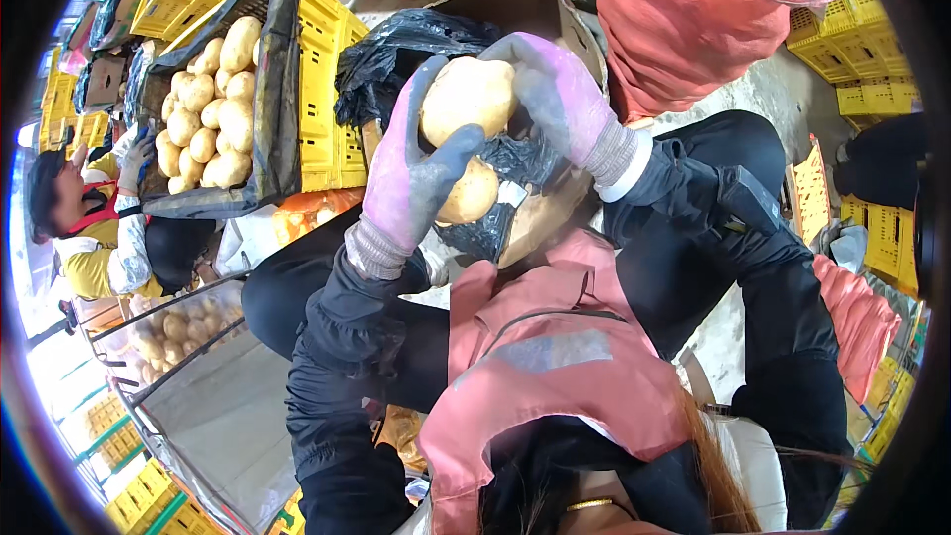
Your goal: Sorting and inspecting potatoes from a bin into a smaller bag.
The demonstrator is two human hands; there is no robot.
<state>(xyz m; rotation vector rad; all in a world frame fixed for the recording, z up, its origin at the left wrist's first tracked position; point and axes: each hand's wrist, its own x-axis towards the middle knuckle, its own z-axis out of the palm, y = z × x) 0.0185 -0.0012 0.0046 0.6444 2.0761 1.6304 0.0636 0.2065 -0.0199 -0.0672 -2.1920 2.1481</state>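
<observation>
A large pale potato point(468, 99) is up in front of me, gripped between both hands. My left hand point(401, 173), in a pink and grey glove, is closed around its left side, thumb below. My right hand point(563, 99), gloved alike, curls its fingers over the potato's upper right. Just under my left thumb shows a second potato point(470, 192); whether it touches that hand I cannot tell. Beneath both hands stands a cardboard box point(540, 218) lined with black plastic point(421, 40).
On the left, a yellow crate point(327, 89) with a dark liner holds several potatoes point(213, 109). A red mesh sack point(684, 30) of potatoes stands at the far right. At the left edge a co-worker point(99, 228) reaches into the lined crate. More yellow crates point(872, 238) are stacked right.
</observation>
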